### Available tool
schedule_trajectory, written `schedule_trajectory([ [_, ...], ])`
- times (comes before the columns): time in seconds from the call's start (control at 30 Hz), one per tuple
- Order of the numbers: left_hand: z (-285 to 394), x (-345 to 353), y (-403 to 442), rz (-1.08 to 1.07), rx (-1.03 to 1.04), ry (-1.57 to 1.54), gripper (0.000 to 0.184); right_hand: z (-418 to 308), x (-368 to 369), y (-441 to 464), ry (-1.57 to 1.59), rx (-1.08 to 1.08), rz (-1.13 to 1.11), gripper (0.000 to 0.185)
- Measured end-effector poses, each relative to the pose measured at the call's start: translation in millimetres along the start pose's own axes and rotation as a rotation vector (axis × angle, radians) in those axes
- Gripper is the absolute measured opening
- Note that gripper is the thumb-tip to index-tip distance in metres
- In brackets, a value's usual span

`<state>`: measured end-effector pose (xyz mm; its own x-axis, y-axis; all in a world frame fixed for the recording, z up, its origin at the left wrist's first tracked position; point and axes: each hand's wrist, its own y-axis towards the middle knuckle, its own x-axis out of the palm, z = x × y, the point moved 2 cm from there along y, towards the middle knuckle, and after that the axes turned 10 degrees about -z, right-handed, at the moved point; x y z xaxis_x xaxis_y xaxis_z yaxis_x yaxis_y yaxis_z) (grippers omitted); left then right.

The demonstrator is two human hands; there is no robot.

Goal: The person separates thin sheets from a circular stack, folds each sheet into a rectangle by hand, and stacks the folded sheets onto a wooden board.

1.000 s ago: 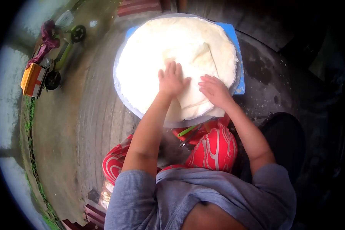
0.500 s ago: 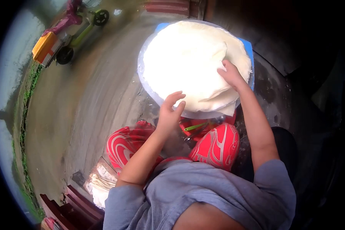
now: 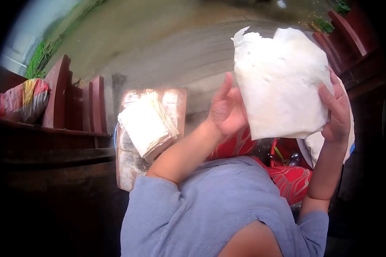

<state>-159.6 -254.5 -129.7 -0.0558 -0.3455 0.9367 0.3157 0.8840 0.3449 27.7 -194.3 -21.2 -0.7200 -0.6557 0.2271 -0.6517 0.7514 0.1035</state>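
A thin, off-white folded dough sheet [image 3: 283, 81] with a ragged top edge is held up in front of me. My right hand [image 3: 336, 111] pinches its right side, thumb in front and fingers partly behind. At its lower left edge is my left hand [image 3: 229, 109], palm facing the sheet and thumb stretched up apart; some of its fingers are hidden. Partly covered behind my right hand is the round pile of white sheets [image 3: 315, 145]. To the left, a stack of folded sheets [image 3: 143, 124] lies on a worn wooden board [image 3: 131, 160].
A red container with a green-handled tool [image 3: 279, 153] sits between my knees. Dark red wooden rails [image 3: 58, 92] stand at the left, with a colourful bag [image 3: 25, 100] beside them. More red woodwork [image 3: 347, 30] is at the upper right. Wet concrete ground [image 3: 188, 47] stretches ahead.
My view has turned left. The folded sheet has been lifted off the round pile in my right hand, and my left hand has come to its left edge. The board with the stack is now in full view.
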Motion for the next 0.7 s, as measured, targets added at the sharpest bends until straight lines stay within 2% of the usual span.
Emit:
schedule_trajectory([
  [0.03,18,-2,-23,0.012,0.043,0.009,0.084,17,18,10,0.068,0.053,-0.048,0.060],
  [0.1,58,-7,-74,0.296,0.190,0.303,0.069,55,53,34,0.119,0.157,-0.147,0.060],
  [0.17,96,-13,-128,0.460,0.282,0.381,0.061,92,96,60,0.171,0.243,-0.296,0.060],
  [0.3,161,12,-209,0.592,0.470,0.722,0.057,154,175,111,0.245,0.323,-0.552,0.061],
  [0.4,190,30,-258,0.682,0.574,0.873,0.052,201,223,127,0.318,0.320,-0.625,0.059],
  [0.5,202,0,-317,0.989,0.587,0.924,0.046,270,254,123,0.283,0.426,-0.630,0.057],
  [0.53,199,-17,-333,1.122,0.561,0.911,0.045,300,255,117,0.158,0.514,-0.605,0.055],
  [0.6,191,-67,-373,1.312,0.450,0.882,0.044,358,251,98,-0.095,0.719,-0.573,0.054],
  [0.63,183,-83,-386,1.482,0.283,0.856,0.044,382,246,88,-0.222,0.836,-0.563,0.054],
  [0.7,177,-117,-413,1.440,0.357,0.908,0.045,421,232,76,-0.315,0.757,-0.510,0.064],
])
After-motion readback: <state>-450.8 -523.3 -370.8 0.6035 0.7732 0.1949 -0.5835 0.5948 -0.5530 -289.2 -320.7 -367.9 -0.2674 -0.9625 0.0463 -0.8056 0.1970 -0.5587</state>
